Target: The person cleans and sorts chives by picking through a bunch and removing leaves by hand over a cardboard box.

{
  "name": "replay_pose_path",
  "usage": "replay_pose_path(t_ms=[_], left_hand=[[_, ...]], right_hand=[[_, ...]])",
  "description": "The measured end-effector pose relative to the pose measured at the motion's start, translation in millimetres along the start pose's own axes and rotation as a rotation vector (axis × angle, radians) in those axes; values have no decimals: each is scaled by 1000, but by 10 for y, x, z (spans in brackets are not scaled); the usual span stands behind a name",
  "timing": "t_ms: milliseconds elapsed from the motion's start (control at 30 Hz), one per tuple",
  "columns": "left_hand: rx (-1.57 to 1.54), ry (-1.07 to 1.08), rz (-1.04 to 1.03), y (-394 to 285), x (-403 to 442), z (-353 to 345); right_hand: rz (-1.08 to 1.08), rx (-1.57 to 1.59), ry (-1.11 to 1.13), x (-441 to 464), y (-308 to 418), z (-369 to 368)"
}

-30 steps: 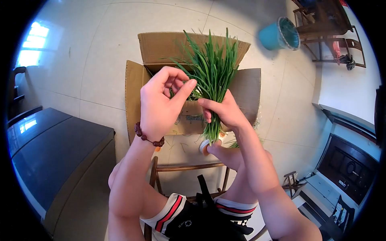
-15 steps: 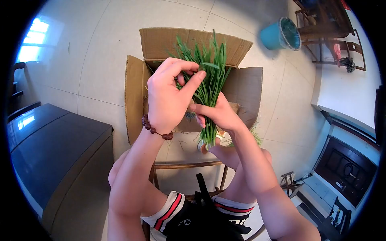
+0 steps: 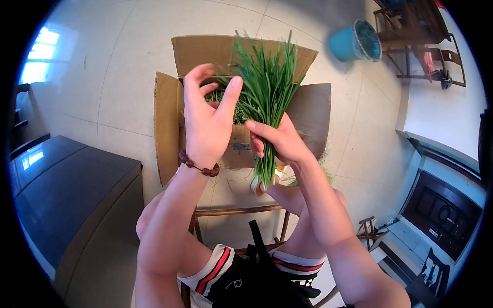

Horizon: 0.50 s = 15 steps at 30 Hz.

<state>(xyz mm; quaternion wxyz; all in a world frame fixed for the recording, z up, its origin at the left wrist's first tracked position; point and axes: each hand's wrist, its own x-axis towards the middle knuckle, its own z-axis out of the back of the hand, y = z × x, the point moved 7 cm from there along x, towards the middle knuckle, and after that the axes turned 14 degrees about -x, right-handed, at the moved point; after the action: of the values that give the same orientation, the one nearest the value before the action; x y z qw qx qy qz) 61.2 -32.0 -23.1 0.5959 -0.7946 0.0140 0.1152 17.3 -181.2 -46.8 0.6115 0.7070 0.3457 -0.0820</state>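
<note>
A bunch of garlic chives, with long flat green leaves and paler stem ends, stands upright in my right hand. My right fingers and thumb wrap round it at the lower stems. My left hand, with a dark bead bracelet at the wrist, is just left of the leaves. Its thumb and fingers are spread apart and hold nothing visible; the fingertips are slightly blurred. Below both hands lies an open cardboard box with its flaps out. More greens show inside the box, partly covered by my left hand.
A teal bucket with a plastic liner stands on the tiled floor at the upper right, beside wooden furniture. A dark glossy cabinet is at my left. Loose green scraps lie on the floor by my right knee.
My left hand has drawn left from the leaves, and its fingers have spread. The blade at its fingertips is gone from there. The bunch in my right hand now appears more fanned out.
</note>
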Motion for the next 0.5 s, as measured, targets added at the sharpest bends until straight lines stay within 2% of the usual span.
replay_pose_path(t_ms=[67,100,133,200,267,333,400,467,500], left_hand=[[43,-178,22,142,-28,77],[-27,-118,287,167,-131,-45],[56,-99,315,338,-176,-68],[-291,176,513,407,-284,-348],[-196,223,466,438,-253,-396],[-181,170,526,395,-243,-364],[-254,158,536,371,-261,-356],[-365,160,528,335,-245,-357],[-386,160,545,365,-228,-333]], right_hand=[[23,-26,-74,16,78,75],[36,-67,-92,36,99,112],[39,-64,-100,31,118,125],[63,-224,-145,24,189,131],[75,-250,-103,69,114,95],[71,-294,-102,55,133,20],[80,-226,-67,66,140,-34],[211,-163,-173,37,271,-30],[201,-116,-131,49,203,-46]])
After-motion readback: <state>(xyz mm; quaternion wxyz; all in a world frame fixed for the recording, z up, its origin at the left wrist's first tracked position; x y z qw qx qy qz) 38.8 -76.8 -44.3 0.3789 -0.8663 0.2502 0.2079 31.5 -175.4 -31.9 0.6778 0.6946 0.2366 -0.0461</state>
